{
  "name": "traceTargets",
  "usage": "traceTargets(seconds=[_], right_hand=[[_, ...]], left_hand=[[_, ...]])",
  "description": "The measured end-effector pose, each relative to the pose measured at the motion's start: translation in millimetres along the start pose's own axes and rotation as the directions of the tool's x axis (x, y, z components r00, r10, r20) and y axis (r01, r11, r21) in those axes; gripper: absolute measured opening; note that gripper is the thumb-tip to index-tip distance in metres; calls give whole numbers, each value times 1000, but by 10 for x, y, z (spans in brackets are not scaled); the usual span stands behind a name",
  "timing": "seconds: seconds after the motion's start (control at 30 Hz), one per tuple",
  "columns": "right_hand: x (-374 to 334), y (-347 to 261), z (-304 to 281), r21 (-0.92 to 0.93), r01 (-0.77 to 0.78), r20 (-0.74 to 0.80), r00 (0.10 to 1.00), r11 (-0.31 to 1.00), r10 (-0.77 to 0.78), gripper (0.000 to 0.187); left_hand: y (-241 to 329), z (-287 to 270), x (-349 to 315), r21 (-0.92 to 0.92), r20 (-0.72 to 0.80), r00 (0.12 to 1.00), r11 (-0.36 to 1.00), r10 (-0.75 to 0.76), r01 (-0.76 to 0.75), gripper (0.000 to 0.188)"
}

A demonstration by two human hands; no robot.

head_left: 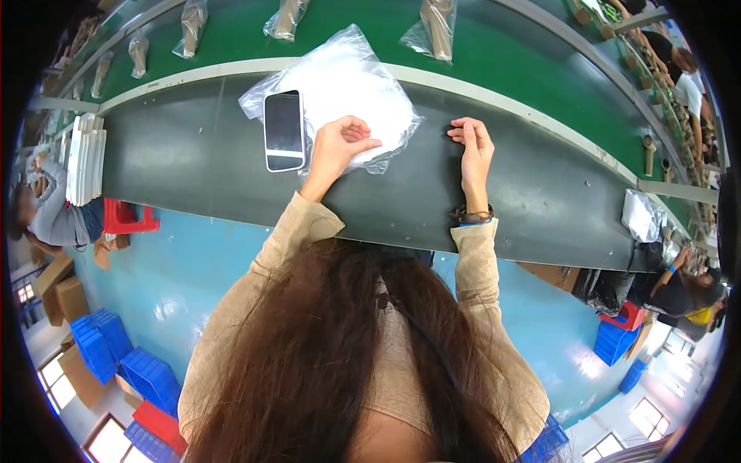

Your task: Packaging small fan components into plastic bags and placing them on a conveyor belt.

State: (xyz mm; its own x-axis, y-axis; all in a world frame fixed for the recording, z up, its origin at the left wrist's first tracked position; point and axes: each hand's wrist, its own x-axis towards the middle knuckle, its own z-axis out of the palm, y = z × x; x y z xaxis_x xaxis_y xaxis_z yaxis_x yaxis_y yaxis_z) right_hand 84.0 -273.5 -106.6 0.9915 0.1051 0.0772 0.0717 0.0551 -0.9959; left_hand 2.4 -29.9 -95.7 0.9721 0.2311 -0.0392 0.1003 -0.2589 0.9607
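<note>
My left hand is over the near edge of a clear plastic bag with white contents. Its fingers curl loosely, the thumb stands apart from them, and I see nothing in its grasp. Just left of it, a phone with a dark screen and pale rim lies partly on the bag. Over the dark worktop, right of the bag, my right hand is raised with loosely bent fingers. No object shows in it; part of its palm is hidden. A dark bracelet circles the right wrist.
Beyond the worktop runs a green conveyor belt carrying brown items in clear bags. A stack of white pieces stands at the left end, a plastic-wrapped packet at the right. Other people sit at both sides.
</note>
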Motion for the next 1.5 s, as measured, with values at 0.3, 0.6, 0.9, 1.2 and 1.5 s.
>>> traceTargets(seconds=[0.3, 0.6, 0.9, 1.2, 1.5], right_hand=[[-3, 43, -19, -19, -8, 52, 999, 1000, 8, 19], [-29, 9, -2, -75, -17, 68, 997, 997, 22, 19], [-34, 40, 18, -91, -17, 85, 996, 996, 25, 18], [23, -13, -25, -148, 27, 73, 997, 989, -17, 17], [-225, -730, 214, -234, 345, 38, 937, 909, -346, 17]], left_hand=[[-72, -88, 76, -158, 46, 999, 987, 27, -19, 14], [139, -119, -12, 138, 16, 967, 957, 254, -254, 16], [269, -87, -99, 288, -30, 967, 928, 254, -235, 23], [213, 54, -71, 276, -70, 947, 918, 313, -283, 15], [-67, 111, -208, 409, -136, 904, 854, 405, -321, 11]])
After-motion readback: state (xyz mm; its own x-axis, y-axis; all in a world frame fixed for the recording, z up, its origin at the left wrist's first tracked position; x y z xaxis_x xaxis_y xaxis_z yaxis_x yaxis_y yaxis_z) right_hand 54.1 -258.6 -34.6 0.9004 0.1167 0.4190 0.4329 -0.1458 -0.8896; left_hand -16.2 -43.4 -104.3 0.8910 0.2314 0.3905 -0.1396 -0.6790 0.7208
